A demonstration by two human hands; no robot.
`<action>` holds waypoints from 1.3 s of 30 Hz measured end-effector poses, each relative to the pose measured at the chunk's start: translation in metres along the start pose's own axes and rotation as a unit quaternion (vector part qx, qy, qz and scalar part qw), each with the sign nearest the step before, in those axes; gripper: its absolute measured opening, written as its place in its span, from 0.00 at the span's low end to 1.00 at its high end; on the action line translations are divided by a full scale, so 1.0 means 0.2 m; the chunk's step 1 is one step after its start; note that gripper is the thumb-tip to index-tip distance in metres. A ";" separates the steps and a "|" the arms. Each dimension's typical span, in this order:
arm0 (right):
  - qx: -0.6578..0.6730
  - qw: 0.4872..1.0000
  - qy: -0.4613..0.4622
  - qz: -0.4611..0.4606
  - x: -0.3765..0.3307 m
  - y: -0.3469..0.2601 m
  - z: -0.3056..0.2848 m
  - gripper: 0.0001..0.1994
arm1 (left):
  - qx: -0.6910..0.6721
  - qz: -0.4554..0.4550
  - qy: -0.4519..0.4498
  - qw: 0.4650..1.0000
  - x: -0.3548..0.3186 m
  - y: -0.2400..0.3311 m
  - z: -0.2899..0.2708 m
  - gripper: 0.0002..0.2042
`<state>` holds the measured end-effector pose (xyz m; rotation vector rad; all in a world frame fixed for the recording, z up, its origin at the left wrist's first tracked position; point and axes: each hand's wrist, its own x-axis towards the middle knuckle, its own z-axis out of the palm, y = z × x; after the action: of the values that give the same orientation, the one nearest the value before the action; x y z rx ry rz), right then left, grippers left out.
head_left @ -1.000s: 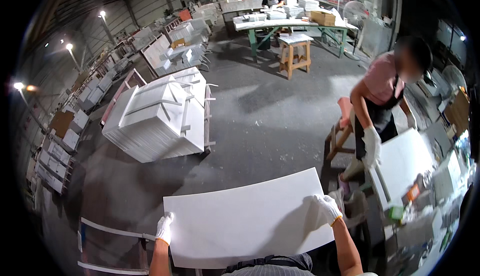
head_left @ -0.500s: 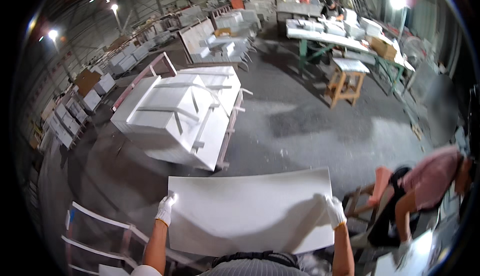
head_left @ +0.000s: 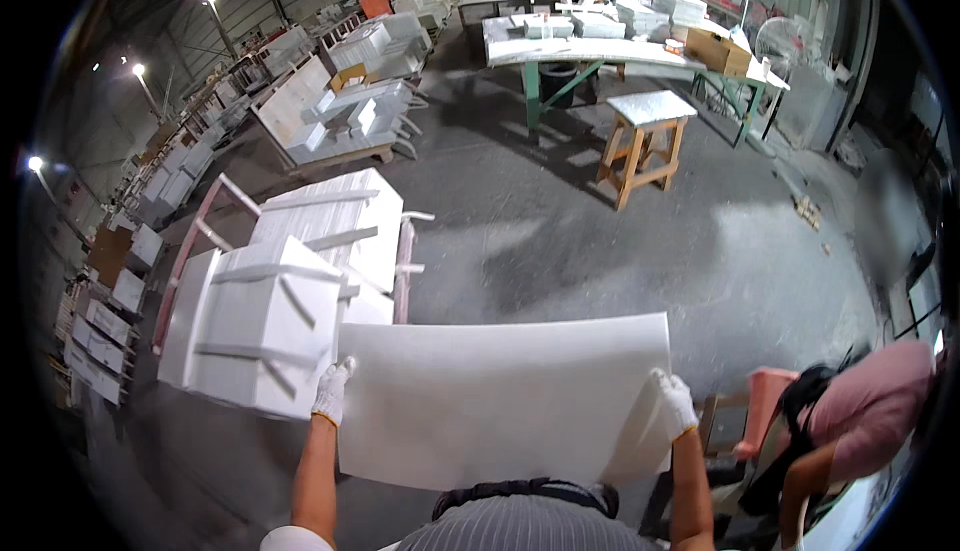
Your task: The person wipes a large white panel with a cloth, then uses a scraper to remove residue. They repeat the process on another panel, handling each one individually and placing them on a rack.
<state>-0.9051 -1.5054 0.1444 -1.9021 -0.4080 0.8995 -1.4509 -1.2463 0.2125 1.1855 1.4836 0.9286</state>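
Note:
I hold a large white rectangular panel (head_left: 500, 396) flat in front of my body, above the concrete floor. My left hand (head_left: 331, 391), in a white glove, grips the panel's left edge. My right hand (head_left: 677, 403), also gloved, grips its right edge. Just left of the panel stands a stack of white panels on a pink-framed cart (head_left: 275, 301), close to my left hand.
A person in a pink top (head_left: 860, 421) bends at the lower right beside a pink stool (head_left: 765, 411). A wooden stool (head_left: 645, 141) and a green-legged table (head_left: 610, 51) with boxes stand ahead. More racks of white panels (head_left: 330, 111) line the left side.
My view has swung left, from the person and table at the right toward the stacked cart. The panel stays in both hands and now sits next to the stack.

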 end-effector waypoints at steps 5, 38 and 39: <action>-0.053 0.997 0.008 -0.046 0.75 -0.20 0.07 0.24 | -0.024 -0.099 -0.023 0.995 0.68 -0.02 0.34 0.15; 0.003 0.988 0.149 0.036 4.40 -1.96 0.42 0.22 | -0.006 -0.019 -0.125 0.992 4.46 1.57 3.10 0.15; 0.024 0.991 0.128 0.010 4.55 -2.12 0.42 0.22 | -0.003 0.020 -0.118 0.993 4.54 1.65 3.19 0.14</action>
<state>-0.3151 -0.6897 0.1131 -1.9488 -0.2103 0.6610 -0.7928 -0.2949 0.1763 1.2774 1.2716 0.7892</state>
